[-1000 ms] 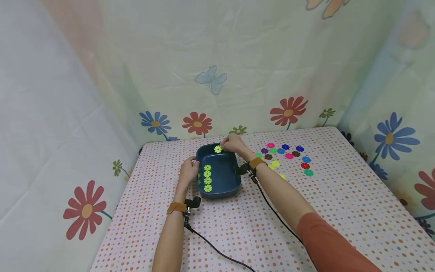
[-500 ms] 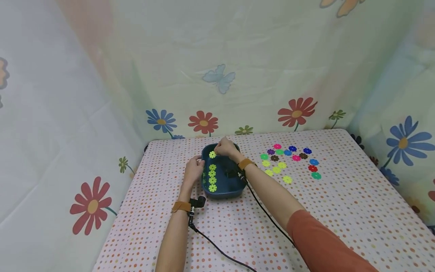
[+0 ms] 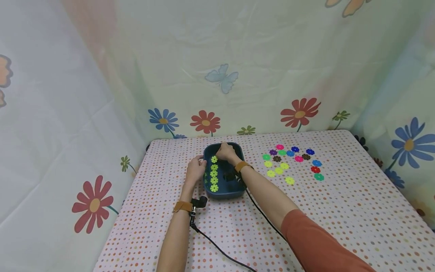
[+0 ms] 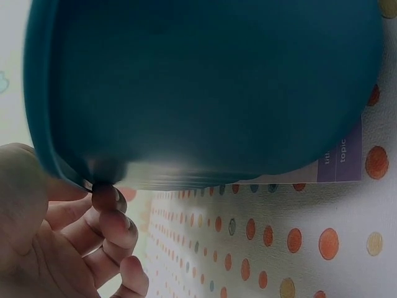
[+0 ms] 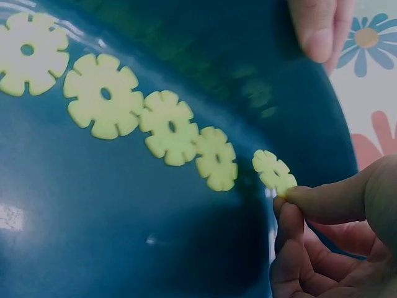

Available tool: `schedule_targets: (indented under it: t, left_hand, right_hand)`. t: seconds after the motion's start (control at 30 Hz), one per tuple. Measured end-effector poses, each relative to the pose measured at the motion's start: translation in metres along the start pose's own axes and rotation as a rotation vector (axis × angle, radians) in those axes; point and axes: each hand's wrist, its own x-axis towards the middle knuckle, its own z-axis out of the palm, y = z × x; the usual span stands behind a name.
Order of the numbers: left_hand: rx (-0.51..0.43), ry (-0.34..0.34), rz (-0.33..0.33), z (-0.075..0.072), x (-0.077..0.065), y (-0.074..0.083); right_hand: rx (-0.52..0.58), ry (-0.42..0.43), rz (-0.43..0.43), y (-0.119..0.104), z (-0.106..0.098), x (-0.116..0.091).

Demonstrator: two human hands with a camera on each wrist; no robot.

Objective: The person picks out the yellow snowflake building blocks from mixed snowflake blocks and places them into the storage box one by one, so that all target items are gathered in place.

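Note:
A dark blue rectangular tub (image 3: 225,195) stands on the dotted table. My left hand (image 3: 196,168) grips its left rim, thumb inside and fingers against the outer wall (image 4: 205,93) in the left wrist view. Between thumb and forefinger, my right hand (image 3: 227,153) pinches a yellow flower-shaped disc (image 5: 274,171) over the tub's far left part. Several matching yellow discs (image 5: 104,96) lie flat in a line along the left inside wall. The held disc is tilted, just beyond the far end of that line, with a small gap between. Part of the right fingers is hidden in the head view.
To the right of the tub lie loose flower-shaped discs, several of them yellow (image 3: 279,170), others red (image 3: 315,169), blue (image 3: 310,152), pink, green and brown. A printed purple-and-white edge (image 4: 347,152) shows beneath the tub. Black cables run from both wrists.
My right hand has brought the yellow disc from the tub's far rim down and toward the line of discs. The left hand keeps its grip. The head view has shifted slightly.

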Motion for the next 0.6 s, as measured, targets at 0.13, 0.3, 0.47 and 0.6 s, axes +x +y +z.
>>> schedule_targets:
  t: [0.13, 0.3, 0.47, 0.6]
  left_hand:
    - [-0.001, -0.005, -0.013, 0.0016, 0.0014, -0.0017]
    - [0.001, -0.007, -0.034, 0.0031, 0.0019, -0.0013]
    - [0.010, 0.001, -0.044, 0.0032, 0.0016, -0.0009]
    - [0.018, 0.002, -0.038, 0.0030, 0.0023, -0.0014]
  right_hand:
    - [-0.022, 0.004, 0.022, 0.0043, 0.0036, 0.0033]
    - [-0.049, 0.022, 0.008, 0.0099, 0.0077, 0.0063]
    - [-0.062, 0.040, 0.005, 0.0103, 0.0095, 0.0066]
    - [-0.064, 0.043, 0.007, 0.0091, 0.0093, 0.0066]
